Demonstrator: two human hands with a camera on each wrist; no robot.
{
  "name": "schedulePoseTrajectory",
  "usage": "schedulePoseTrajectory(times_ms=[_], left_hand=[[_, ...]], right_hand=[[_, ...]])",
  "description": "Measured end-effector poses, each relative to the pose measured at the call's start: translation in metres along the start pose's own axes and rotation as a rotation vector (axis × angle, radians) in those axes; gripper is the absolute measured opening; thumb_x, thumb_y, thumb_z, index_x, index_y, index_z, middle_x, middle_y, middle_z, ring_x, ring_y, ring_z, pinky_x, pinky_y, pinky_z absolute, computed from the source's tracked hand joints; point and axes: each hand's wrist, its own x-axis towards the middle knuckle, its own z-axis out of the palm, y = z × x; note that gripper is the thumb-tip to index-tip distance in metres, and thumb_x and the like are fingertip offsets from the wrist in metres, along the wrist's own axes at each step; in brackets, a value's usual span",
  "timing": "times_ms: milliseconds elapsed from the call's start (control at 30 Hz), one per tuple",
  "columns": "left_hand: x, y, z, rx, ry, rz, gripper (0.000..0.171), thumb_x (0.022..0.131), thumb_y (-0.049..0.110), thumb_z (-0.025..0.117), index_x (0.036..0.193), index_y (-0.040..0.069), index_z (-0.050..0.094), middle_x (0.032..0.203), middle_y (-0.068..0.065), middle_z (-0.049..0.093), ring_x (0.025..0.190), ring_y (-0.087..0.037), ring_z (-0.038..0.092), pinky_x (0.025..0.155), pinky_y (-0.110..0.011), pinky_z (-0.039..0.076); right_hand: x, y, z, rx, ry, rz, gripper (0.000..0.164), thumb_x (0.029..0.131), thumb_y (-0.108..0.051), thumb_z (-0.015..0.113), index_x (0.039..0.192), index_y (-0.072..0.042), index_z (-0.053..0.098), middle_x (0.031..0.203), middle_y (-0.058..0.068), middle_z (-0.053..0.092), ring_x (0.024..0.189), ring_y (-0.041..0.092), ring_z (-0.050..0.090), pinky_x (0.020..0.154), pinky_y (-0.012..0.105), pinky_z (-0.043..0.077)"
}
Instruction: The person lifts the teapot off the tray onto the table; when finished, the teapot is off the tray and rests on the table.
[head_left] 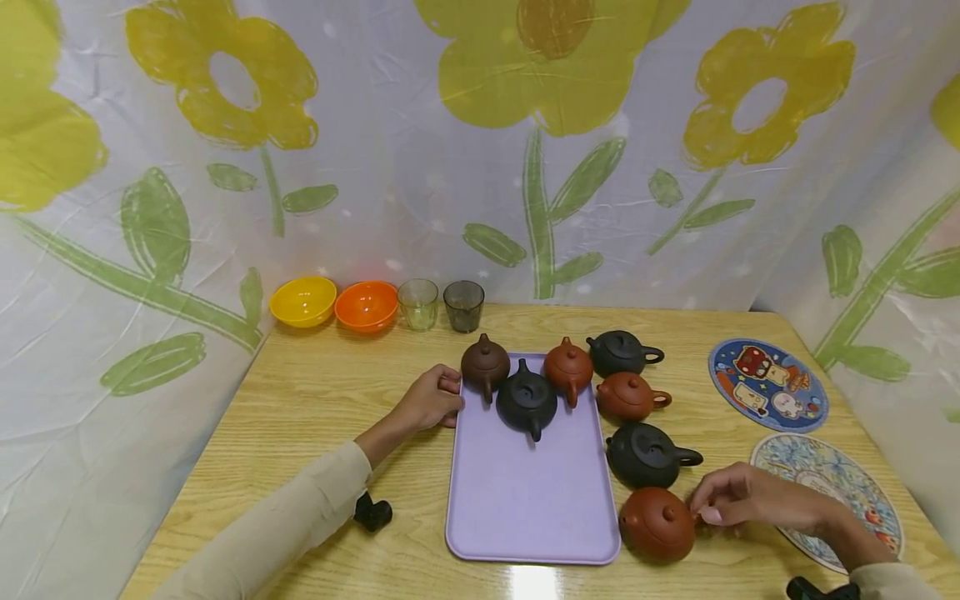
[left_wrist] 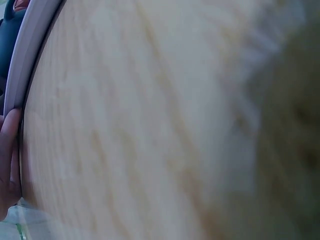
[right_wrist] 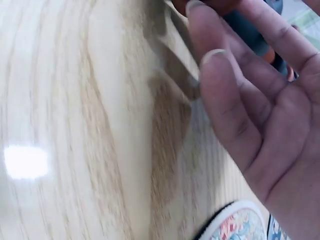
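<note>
My left hand (head_left: pixel 431 398) holds the left rim of a lilac tray (head_left: pixel 528 500), its fingertips at the edge. On the tray's far end stand a dark brown teapot (head_left: pixel 484 363), a black teapot (head_left: pixel 527 403) and a reddish-brown teapot (head_left: pixel 567 367). My right hand (head_left: pixel 738 497) pinches the handle of another reddish-brown teapot (head_left: pixel 657 527), beside the tray's near right corner; the fingers mostly hide that handle. In the right wrist view, the thumb (right_wrist: pixel 220 95) lies below this pot's body (right_wrist: pixel 220 4), which is cut off at the top.
Along the tray's right side stand a black teapot (head_left: pixel 643 455), a reddish-brown one (head_left: pixel 628 397) and another black one (head_left: pixel 619 352). Two round mats (head_left: pixel 772 385) lie farther right. At the back left are yellow (head_left: pixel 303 302) and orange bowls (head_left: pixel 367 306) and two glasses (head_left: pixel 463 306).
</note>
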Motion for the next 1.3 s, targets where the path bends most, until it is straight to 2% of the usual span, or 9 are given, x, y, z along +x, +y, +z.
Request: schedulePoseTrajectory(times_ms=[233,333,400,467,700,900,1167,1300], left_hand=[[-0.002,0.002,-0.001,0.002,0.007,-0.002,0.044,0.086,-0.003,0.064,0.127,-0.001,0.052,0.111,-0.016,0.055,0.082,-0.018,0.062,0.058,-0.033,0.061],[-0.002,0.002,0.000,-0.003,0.007,-0.007,0.044,0.085,-0.003,0.064,0.127,-0.001,0.052,0.111,-0.016,0.055,0.081,-0.019,0.062,0.058,-0.033,0.061],[-0.002,0.002,0.000,-0.003,0.007,-0.007,0.044,0.085,-0.003,0.064,0.127,-0.001,0.052,0.111,-0.015,0.055,0.081,-0.019,0.062,0.058,-0.033,0.061],[-0.002,0.001,-0.001,-0.002,0.006,-0.006,0.044,0.085,-0.003,0.064,0.127,0.000,0.052,0.111,-0.015,0.055,0.080,-0.019,0.062,0.058,-0.033,0.061],[-0.002,0.000,-0.001,-0.015,-0.001,0.004,0.043,0.085,-0.002,0.065,0.127,0.000,0.053,0.112,-0.015,0.056,0.084,-0.018,0.064,0.059,-0.033,0.062],[-0.003,0.001,0.000,-0.006,0.002,0.002,0.044,0.086,-0.002,0.065,0.128,0.000,0.052,0.112,-0.015,0.057,0.084,-0.017,0.064,0.059,-0.033,0.062],[-0.003,0.002,0.000,-0.014,0.002,-0.004,0.043,0.085,-0.004,0.064,0.126,0.000,0.052,0.110,-0.013,0.054,0.081,-0.017,0.062,0.058,-0.033,0.061],[-0.003,0.002,-0.001,-0.018,0.000,-0.001,0.043,0.085,-0.004,0.064,0.126,0.000,0.052,0.109,-0.013,0.054,0.081,-0.017,0.062,0.058,-0.033,0.061]], right_hand=[[-0.008,-0.013,-0.005,-0.078,0.180,0.004,0.029,0.104,-0.004,0.042,0.125,0.008,0.058,0.106,0.008,0.069,0.081,0.021,0.061,0.068,0.035,0.057],[-0.005,-0.025,-0.001,-0.110,0.237,-0.006,0.029,0.104,-0.005,0.043,0.126,0.008,0.057,0.105,0.010,0.068,0.081,0.026,0.060,0.070,0.036,0.056],[-0.001,-0.034,0.004,-0.135,0.278,-0.014,0.029,0.104,-0.006,0.044,0.125,0.006,0.058,0.109,0.010,0.068,0.083,0.025,0.060,0.070,0.036,0.055],[0.005,-0.043,0.010,-0.159,0.311,-0.048,0.028,0.103,-0.006,0.045,0.125,0.006,0.058,0.111,0.013,0.067,0.083,0.026,0.061,0.068,0.037,0.054],[0.036,-0.076,0.035,-0.212,0.436,-0.086,0.027,0.103,-0.014,0.054,0.120,0.005,0.061,0.088,0.014,0.066,0.074,0.029,0.063,0.063,0.036,0.056],[0.070,-0.091,0.048,-0.236,0.446,-0.076,0.030,0.099,-0.019,0.061,0.116,0.005,0.063,0.081,0.007,0.064,0.071,0.023,0.063,0.059,0.034,0.056],[0.114,-0.104,0.058,-0.267,0.480,-0.013,0.031,0.095,-0.027,0.067,0.111,-0.001,0.069,0.094,0.014,0.064,0.072,0.022,0.063,0.057,0.031,0.054],[0.130,-0.110,0.062,-0.273,0.508,0.028,0.031,0.092,-0.032,0.070,0.108,-0.006,0.072,0.097,0.010,0.064,0.073,0.023,0.062,0.059,0.033,0.054]])
